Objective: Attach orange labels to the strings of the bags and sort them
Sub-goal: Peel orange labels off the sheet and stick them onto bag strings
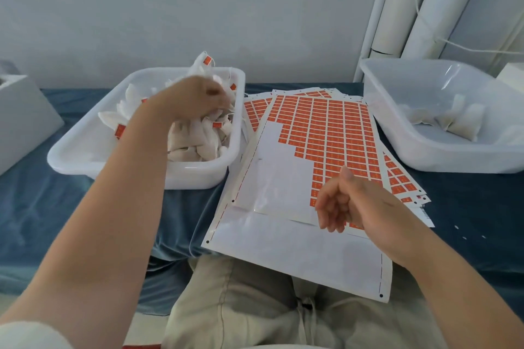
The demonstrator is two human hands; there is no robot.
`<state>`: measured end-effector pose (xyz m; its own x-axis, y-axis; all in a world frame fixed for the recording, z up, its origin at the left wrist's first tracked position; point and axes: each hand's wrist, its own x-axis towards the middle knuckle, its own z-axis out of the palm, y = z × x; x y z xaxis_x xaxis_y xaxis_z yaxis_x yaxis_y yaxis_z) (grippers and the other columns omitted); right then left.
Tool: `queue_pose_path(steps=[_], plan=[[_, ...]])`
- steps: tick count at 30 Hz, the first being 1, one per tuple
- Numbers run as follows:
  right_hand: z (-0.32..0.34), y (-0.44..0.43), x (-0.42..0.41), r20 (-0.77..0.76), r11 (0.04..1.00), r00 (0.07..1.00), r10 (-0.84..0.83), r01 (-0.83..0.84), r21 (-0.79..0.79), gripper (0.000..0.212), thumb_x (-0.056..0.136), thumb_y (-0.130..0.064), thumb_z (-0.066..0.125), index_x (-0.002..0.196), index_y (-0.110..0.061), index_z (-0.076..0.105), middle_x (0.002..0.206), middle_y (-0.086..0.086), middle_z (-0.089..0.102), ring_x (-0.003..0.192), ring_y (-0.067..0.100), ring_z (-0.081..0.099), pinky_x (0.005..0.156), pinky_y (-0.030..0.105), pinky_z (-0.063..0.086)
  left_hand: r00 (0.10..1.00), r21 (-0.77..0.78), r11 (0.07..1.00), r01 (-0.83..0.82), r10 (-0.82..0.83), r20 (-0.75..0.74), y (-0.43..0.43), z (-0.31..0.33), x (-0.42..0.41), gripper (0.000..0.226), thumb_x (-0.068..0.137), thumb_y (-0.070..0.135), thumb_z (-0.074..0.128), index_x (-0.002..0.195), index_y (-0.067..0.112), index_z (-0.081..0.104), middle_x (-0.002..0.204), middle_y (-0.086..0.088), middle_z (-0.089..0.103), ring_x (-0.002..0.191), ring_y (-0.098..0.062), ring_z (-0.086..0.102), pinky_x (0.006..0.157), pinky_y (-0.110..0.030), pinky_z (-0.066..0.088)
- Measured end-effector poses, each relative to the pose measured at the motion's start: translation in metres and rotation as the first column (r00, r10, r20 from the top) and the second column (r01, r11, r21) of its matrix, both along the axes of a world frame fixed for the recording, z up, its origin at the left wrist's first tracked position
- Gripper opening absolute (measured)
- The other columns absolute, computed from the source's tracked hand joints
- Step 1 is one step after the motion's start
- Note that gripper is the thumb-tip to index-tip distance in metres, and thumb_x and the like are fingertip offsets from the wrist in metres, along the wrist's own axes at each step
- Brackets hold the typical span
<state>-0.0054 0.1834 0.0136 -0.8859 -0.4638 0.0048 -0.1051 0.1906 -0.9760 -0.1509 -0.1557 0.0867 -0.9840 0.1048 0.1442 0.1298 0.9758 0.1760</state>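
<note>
My left hand (192, 99) reaches over the left white tub (198, 175), fingers curled round a white string bag (200, 67) whose orange label (208, 59) sticks up behind the hand. The tub holds several white bags with orange labels (198, 138). A sheet of orange labels (326, 127), partly peeled bare at its lower left, lies in the middle on a stack of other sheets. My right hand (346, 201) hovers over the sheet's lower right, fingers loosely curled, thumb up, holding nothing. The right clear tub (442, 155) holds a few unlabelled white bags (453, 118).
Everything rests on a blue cloth (56, 206) over the surface; my lap in beige trousers (255, 306) lies under the sheet's near edge. A white box (19, 121) stands at the far left. White pipes and rolls (411, 2) rise behind the right tub.
</note>
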Motion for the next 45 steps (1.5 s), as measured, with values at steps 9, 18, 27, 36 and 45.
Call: queue_pose_path(steps=[9,18,27,36,45], plan=[[0.011,0.02,-0.005,-0.178,0.98,0.976,-0.129,0.153,0.128,0.041,0.096,-0.067,0.041,0.085,-0.04,0.07,0.086,-0.006,0.076,0.081,0.011,0.074,0.075,0.013,0.056,0.956,0.5,0.866,-0.011,0.156,-0.248,0.013,0.012,0.021,0.02,0.098,0.041,0.062,0.093,0.035,0.081,0.066,0.016,0.07,0.05,0.002,0.055,0.06,-0.026,0.043],[0.038,0.105,-0.059,-0.495,0.668,0.613,-0.616,0.739,0.085,0.022,0.094,-0.061,0.05,0.106,-0.05,0.064,0.101,-0.023,0.071,0.09,-0.006,0.067,0.079,0.031,0.055,0.956,0.51,0.84,0.184,-0.033,-0.29,0.083,-0.005,0.097,0.027,0.099,0.056,0.059,0.086,0.042,0.077,0.073,0.021,0.073,0.052,-0.001,0.061,0.055,-0.021,0.045],[0.049,0.179,-0.228,-0.15,0.215,0.977,-0.154,0.181,0.96,0.037,0.107,-0.023,0.053,0.142,-0.032,0.063,0.155,-0.002,0.051,0.14,0.022,0.046,0.122,0.042,0.032,0.967,0.636,0.748,0.19,-0.253,0.009,0.153,-0.09,0.11,0.041,0.088,0.065,0.05,0.09,0.035,0.078,0.082,0.029,0.073,0.08,0.003,0.071,0.07,-0.016,0.052],[0.019,0.159,-0.276,-0.072,0.222,0.976,-0.205,0.118,0.968,0.036,0.105,-0.029,0.06,0.14,-0.037,0.063,0.149,0.0,0.055,0.136,0.029,0.05,0.117,0.053,0.039,0.968,0.681,0.72,0.133,-0.242,0.067,0.149,-0.107,0.111,0.045,0.081,0.071,0.048,0.093,0.04,0.077,0.088,0.039,0.07,0.086,0.011,0.069,0.061,-0.003,0.047],[0.025,0.188,-0.269,-0.18,0.408,0.908,-0.379,0.338,0.848,0.028,0.103,-0.026,0.06,0.125,-0.014,0.072,0.135,0.008,0.064,0.123,0.031,0.058,0.105,0.044,0.046,0.976,0.724,0.688,0.054,-0.191,0.108,0.147,-0.111,0.11,0.04,0.082,0.067,0.05,0.089,0.038,0.076,0.085,0.038,0.07,0.084,0.009,0.069,0.057,-0.003,0.046]])
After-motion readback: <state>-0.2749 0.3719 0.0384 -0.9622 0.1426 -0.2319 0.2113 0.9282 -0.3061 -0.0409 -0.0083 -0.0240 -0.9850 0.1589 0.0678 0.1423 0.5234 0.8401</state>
